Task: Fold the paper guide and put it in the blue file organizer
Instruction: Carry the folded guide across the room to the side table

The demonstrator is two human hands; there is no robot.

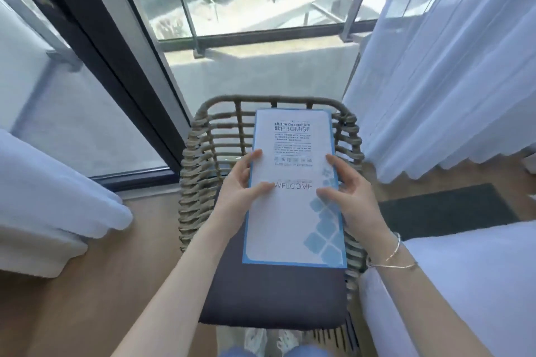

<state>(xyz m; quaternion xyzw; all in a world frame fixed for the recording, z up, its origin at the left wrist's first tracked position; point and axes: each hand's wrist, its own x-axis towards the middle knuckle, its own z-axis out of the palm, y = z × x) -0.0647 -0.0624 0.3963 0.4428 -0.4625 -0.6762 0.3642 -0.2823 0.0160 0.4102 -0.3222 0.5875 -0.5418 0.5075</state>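
Observation:
A tall white paper guide [290,220], printed "PROMISE" and "WELCOME" with pale blue squares at its lower right, lies on top of a blue file organizer [338,136], whose blue edge shows all round it. Both are held up over the chair. My left hand [242,197] grips their left edge, thumb lying across the page near "WELCOME". My right hand [352,193] holds the right edge, thumb on the page, fingers partly spread. Whether the guide is inside the organizer or just on it I cannot tell.
Below stands a woven rattan chair [200,153] with a dark seat cushion [272,295]. A glass balcony door [246,9] is ahead, sheer white curtains [441,66] hang at right and left, white bedding [470,284] lies at right, and a dark mat [446,209] covers the wood floor.

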